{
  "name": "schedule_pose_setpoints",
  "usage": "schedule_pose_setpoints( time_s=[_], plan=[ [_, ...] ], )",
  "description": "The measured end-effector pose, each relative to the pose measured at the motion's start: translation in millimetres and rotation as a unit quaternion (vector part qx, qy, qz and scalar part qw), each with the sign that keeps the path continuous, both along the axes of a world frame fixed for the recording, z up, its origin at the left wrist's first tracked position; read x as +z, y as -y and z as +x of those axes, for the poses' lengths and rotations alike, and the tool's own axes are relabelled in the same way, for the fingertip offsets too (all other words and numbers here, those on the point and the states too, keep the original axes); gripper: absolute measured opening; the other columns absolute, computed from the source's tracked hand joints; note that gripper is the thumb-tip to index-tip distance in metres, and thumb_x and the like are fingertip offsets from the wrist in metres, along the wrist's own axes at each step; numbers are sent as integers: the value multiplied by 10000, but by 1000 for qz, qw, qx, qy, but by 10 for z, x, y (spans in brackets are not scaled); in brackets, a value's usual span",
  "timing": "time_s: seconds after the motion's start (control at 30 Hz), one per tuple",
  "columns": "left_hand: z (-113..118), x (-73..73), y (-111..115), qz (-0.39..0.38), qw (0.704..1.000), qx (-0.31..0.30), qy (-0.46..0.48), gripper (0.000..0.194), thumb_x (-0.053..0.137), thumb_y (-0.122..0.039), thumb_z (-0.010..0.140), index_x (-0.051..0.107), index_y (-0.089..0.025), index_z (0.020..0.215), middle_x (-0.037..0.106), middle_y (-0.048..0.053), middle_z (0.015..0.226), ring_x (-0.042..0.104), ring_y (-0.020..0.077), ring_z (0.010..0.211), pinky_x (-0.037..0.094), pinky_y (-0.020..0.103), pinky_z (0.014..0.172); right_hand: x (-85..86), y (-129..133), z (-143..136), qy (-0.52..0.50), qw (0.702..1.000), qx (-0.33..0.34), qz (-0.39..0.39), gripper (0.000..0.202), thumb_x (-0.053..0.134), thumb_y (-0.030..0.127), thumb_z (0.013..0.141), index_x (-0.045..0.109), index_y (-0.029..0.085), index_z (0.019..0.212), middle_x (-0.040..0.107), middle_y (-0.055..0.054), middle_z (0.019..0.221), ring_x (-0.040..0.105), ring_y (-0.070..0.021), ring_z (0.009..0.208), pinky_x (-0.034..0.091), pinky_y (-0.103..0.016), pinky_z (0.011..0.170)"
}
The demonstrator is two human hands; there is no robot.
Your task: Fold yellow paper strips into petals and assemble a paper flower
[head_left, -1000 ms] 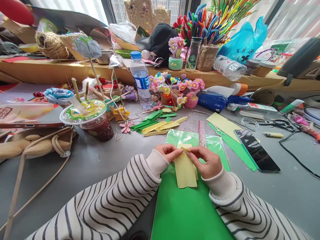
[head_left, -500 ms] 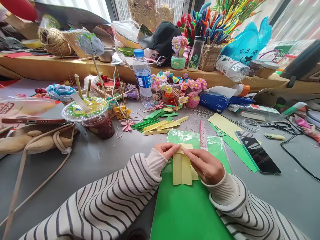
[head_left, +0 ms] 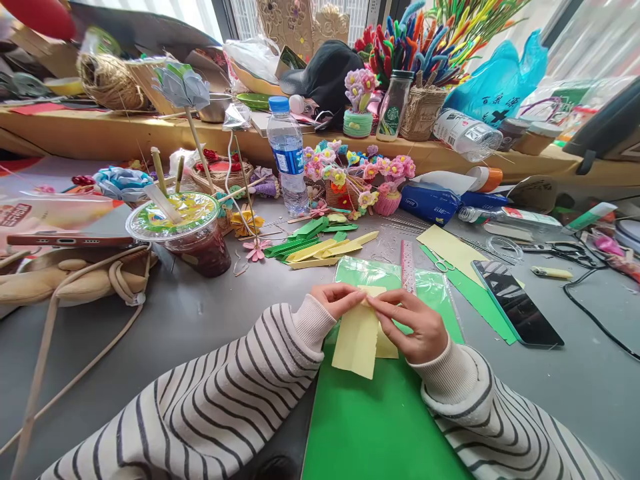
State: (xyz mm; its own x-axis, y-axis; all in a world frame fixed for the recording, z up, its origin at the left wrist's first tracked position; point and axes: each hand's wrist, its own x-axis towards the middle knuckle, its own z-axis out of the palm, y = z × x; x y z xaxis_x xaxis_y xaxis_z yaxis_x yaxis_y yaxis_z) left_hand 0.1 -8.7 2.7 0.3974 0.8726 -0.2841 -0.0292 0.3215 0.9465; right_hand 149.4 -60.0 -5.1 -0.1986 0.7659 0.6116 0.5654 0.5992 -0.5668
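Note:
A creased strip of pale yellow paper [head_left: 356,340] hangs from the fingertips of both hands. My left hand [head_left: 339,299] pinches its upper end from the left. From the right, my right hand [head_left: 413,325] pinches the same end, thumb and forefinger nearly meeting the left fingertips. Another piece of yellow paper [head_left: 387,347] lies behind it, partly covered. Beneath is a green sheet [head_left: 380,427] in a clear sleeve. A pink ruler [head_left: 408,267] lies across the sleeve's far part, just beyond my right hand.
Folded green strips [head_left: 305,230] and yellow strips [head_left: 330,250] lie beyond the sheet. To the right are small scissors [head_left: 443,263] and a phone [head_left: 517,303]. A lidded drink cup [head_left: 185,233] stands left, a water bottle [head_left: 289,160] behind. Crafted flowers [head_left: 360,173] crowd the back.
The held yellow strip has turned, its lower end swinging left and toward me. Both hands stay pinched at its top, with the right hand shifted slightly.

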Motion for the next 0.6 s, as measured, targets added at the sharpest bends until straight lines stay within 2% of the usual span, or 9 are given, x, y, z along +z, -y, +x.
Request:
schedule_pose_setpoints(
  time_s=[0.17, 0.23, 0.33, 0.4, 0.47, 0.6],
  plan=[
    [15, -63, -21, -28, 998, -31, 47, 266, 686, -300, 480, 600, -116, 652, 597, 18, 616, 543, 108, 578, 432, 224, 565, 18, -4, 6, -104, 988, -10, -116, 208, 488, 164, 715, 620, 195, 872, 564, -56, 775, 539, -137, 711, 481, -256, 578],
    [18, -90, -29, -20, 998, -36, 43, 266, 686, -291, 483, 580, -112, 649, 591, 12, 603, 542, 98, 567, 429, 213, 557, 11, -9, -2, -174, 968, -27, -178, 162, 496, 233, 714, 616, 182, 811, 565, -54, 762, 535, -135, 691, 473, -235, 521],
    [21, -122, -32, -9, 997, -64, 51, 376, 693, -279, 476, 535, -129, 782, 552, -26, 525, 533, 92, 516, 421, 211, 518, -16, -22, -20, -238, 934, -66, -257, 191, 519, 342, 686, 572, 166, 740, 554, -36, 688, 508, -110, 586, 439, -206, 443],
    [25, -140, -27, -2, 995, -80, 59, 469, 699, -271, 466, 477, -146, 860, 520, -57, 480, 515, 83, 470, 410, 206, 488, -41, -29, -28, -226, 928, -70, -289, 229, 519, 388, 674, 541, 160, 686, 518, -13, 599, 466, -91, 508, 393, -190, 395],
    [28, -155, -21, 1, 994, -97, 58, 502, 702, -269, 462, 437, -154, 873, 511, -70, 469, 504, 75, 448, 404, 203, 479, -66, -32, -28, -181, 936, -61, -294, 253, 496, 405, 685, 511, 160, 625, 467, 7, 530, 415, -78, 456, 347, -188, 370],
    [29, -168, -16, -3, 990, -133, 49, 502, 702, -266, 460, 424, -160, 863, 516, -68, 475, 510, 81, 456, 408, 213, 485, -92, -42, -17, -46, 971, -60, -226, 255, 414, 361, 742, 455, 173, 575, 409, 18, 501, 363, -79, 441, 323, -210, 412]
  ],
)
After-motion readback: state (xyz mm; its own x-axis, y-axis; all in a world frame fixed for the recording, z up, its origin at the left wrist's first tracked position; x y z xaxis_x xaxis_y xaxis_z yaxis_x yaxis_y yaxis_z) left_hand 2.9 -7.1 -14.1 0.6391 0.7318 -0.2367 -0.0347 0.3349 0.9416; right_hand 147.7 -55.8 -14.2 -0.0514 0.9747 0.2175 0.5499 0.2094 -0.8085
